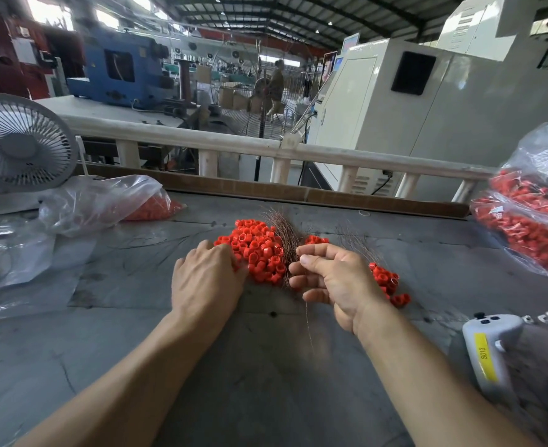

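A heap of small red plastic rings (258, 250) lies in the middle of the grey table (266, 366). A bundle of thin copper wires (284, 232) lies across its right side. My left hand (206, 282) reaches into the near left edge of the heap, fingers curled down among the rings; whether it holds one is hidden. My right hand (334, 279) pinches a thin copper wire (308, 321) between thumb and forefinger, and the wire hangs toward me. A smaller heap of red rings (390, 285) sits behind my right hand.
Clear bags with red pieces lie at the left (105, 201) and the far right (530, 217). A white desk fan (18, 146) stands at the back left. A white handheld controller (488, 346) lies at the near right. A cardboard strip and a railing (298, 150) bound the table's far edge.
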Tool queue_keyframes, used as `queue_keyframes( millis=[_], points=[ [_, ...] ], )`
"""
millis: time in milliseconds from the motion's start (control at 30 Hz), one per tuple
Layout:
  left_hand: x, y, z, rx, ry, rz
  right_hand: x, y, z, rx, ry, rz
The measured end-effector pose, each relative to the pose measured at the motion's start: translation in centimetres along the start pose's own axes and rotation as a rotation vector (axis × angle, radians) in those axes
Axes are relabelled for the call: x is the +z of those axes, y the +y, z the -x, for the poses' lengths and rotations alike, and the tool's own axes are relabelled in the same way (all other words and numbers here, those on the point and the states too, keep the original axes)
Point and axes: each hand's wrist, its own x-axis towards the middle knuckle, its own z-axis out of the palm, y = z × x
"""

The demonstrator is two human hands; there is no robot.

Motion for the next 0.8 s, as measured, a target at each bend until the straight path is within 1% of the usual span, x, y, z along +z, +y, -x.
queue_keyframes(
  millis=[67, 133, 233, 300, 400, 500, 567, 633, 800],
  points=[
    [-0.2, 0.1, 0.2, 0.010, 0.006, 0.014, 0.1, 0.0, 0.0, -0.010, 0.000, 0.007],
    [-0.6, 0.4, 0.4, 0.017, 0.038, 0.077, 0.2, 0.1, 0.1, -0.020, 0.004, 0.013],
    [-0.8, 0.8, 0.4, 0.010, 0.093, 0.194, 0.3, 0.1, 0.1, -0.042, 0.009, 0.034],
    [-0.8, 1.2, 0.4, -0.005, 0.086, 0.340, 0.4, 0.1, 0.2, -0.064, 0.006, 0.049],
    [-0.6, 1.8, 0.4, -0.050, 0.022, 0.646, 0.5, -0.1, 0.4, -0.112, -0.019, 0.037],
    [-0.5, 2.2, 0.4, -0.110, -0.092, 0.987, 0.7, -0.3, 0.7, -0.175, -0.061, 0.037],
    [-0.7, 2.4, 0.4, -0.128, -0.161, 1.145, 0.9, -0.4, 0.9, -0.231, -0.066, 0.064],
    [-0.8, 2.5, 0.4, -0.131, -0.204, 1.245, 1.1, -0.5, 1.1, -0.259, -0.084, 0.072],
    [-0.9, 2.6, 0.4, -0.141, -0.284, 1.400, 1.3, -0.7, 1.5, -0.302, -0.108, 0.102]
  ],
)
